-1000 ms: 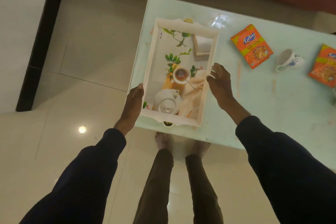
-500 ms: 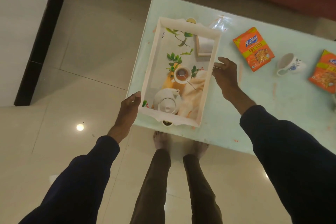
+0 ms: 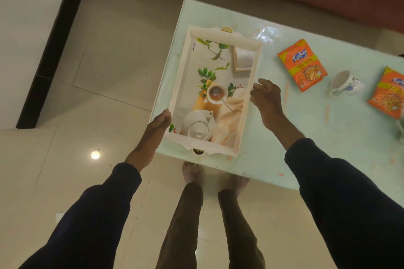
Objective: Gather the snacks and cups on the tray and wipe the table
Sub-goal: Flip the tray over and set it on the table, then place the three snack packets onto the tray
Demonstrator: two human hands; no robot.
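Head view: the left hand point(image 3: 156, 131) is seen with fingers straight, laid against the near left corner of the tray point(image 3: 181, 76). The right hand point(image 3: 267, 100) is held at the right rim, fingers loosely curled, nothing gripped. The tray is set flat on the left end of the table point(image 3: 284, 142). Further right, a packet point(image 3: 302, 64), a cup point(image 3: 345, 83) on its side and a second packet point(image 3: 388, 93) are spread out, apart from the tray.
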